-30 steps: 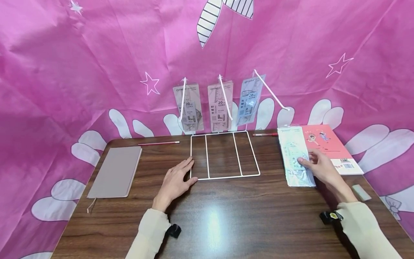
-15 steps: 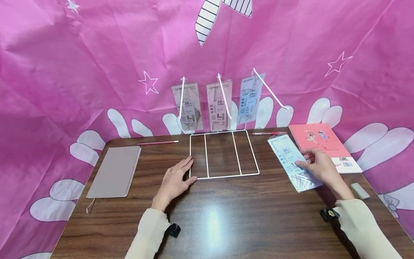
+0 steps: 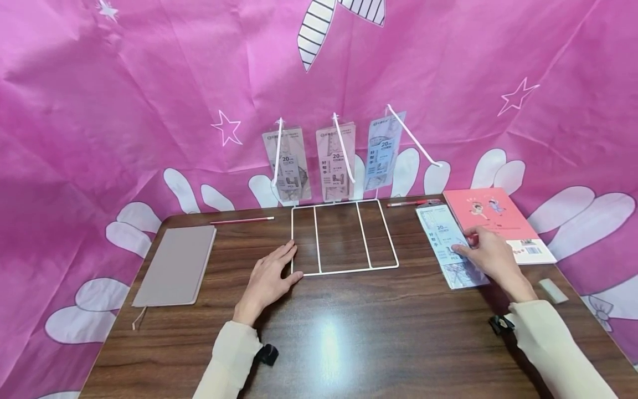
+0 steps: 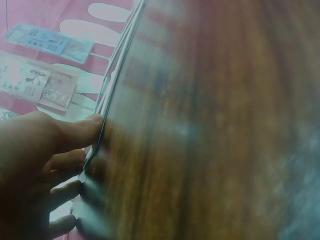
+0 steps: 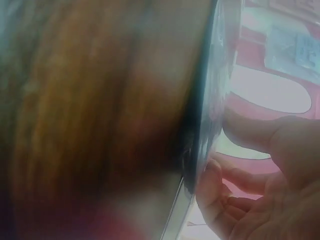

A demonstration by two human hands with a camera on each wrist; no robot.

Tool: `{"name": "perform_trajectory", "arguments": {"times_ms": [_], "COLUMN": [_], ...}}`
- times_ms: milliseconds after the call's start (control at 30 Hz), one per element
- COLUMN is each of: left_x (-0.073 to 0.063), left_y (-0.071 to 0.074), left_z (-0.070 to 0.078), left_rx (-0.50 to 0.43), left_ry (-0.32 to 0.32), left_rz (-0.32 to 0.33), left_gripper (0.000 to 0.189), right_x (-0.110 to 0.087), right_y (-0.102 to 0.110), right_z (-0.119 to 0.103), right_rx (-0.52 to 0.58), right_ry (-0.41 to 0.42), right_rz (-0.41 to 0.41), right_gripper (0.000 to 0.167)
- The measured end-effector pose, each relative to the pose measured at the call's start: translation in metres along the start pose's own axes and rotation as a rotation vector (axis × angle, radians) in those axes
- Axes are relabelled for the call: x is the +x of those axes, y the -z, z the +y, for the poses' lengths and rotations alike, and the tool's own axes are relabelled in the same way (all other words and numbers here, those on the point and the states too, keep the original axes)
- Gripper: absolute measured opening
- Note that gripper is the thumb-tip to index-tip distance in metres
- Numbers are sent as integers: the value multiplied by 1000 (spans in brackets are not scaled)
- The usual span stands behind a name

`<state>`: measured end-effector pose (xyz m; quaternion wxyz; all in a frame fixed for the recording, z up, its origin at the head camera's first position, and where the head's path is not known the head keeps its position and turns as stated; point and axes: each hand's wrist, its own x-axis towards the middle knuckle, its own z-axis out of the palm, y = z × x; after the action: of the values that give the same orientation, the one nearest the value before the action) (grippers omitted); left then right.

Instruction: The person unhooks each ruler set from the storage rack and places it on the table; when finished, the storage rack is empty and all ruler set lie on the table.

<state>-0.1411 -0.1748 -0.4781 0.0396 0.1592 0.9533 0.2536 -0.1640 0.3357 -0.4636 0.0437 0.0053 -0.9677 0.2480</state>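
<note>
My right hand (image 3: 490, 256) pinches the edge of a light-blue ruler set (image 3: 445, 244) in clear plastic packaging, thumb on top and fingers at its right side. In the right wrist view, the thumb and curled fingers are on opposite sides of the thin pack (image 5: 209, 105). My left hand (image 3: 269, 280) rests at the front left corner of a white wire rack (image 3: 344, 271), fingers extended and touching the frame. The rack's three prongs hold a grey ruler set (image 3: 295, 172), a pink ruler set (image 3: 335, 166) and a blue ruler set (image 3: 382, 155).
A red book (image 3: 490, 210) lies beside and behind the right hand, with an eraser (image 3: 553, 291) near the table's right edge. A red pen (image 3: 411, 203) lies right of the rack. To the left are a pencil (image 3: 241, 220) and a grey notebook (image 3: 176, 266).
The right hand has slid the light-blue ruler set off the red book's edge, tilting it and then straightening it somewhat, which uncovers the pen. The left hand stays on the rack.
</note>
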Motion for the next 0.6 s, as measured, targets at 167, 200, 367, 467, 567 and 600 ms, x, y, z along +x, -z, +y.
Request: {"name": "perform_trajectory", "arguments": {"times_ms": [167,200,367,467,567,600], "left_x": [0,1,1,1,1,1], "left_y": [1,1,2,2,0,0], "left_z": [-1,-2,-2,-2,-2,-2], "left_rx": [8,9,14,16,14,9], "left_ry": [0,0,-3,-2,-1,2], "left_rz": [-4,-4,-4,-6,-2,-6], "left_gripper": [71,71,71,70,70,70], "right_x": [3,4,18,29,43,48], "right_y": [-2,-4,-9,-11,-14,-15], "right_z": [-8,-10,-23,-34,-45,-48], "right_rx": [16,22,80,139,250,296], "right_ry": [34,44,115,143,132,123], "right_rz": [80,104,181,171,113,90], "right_gripper": [49,48,41,40,42,42]}}
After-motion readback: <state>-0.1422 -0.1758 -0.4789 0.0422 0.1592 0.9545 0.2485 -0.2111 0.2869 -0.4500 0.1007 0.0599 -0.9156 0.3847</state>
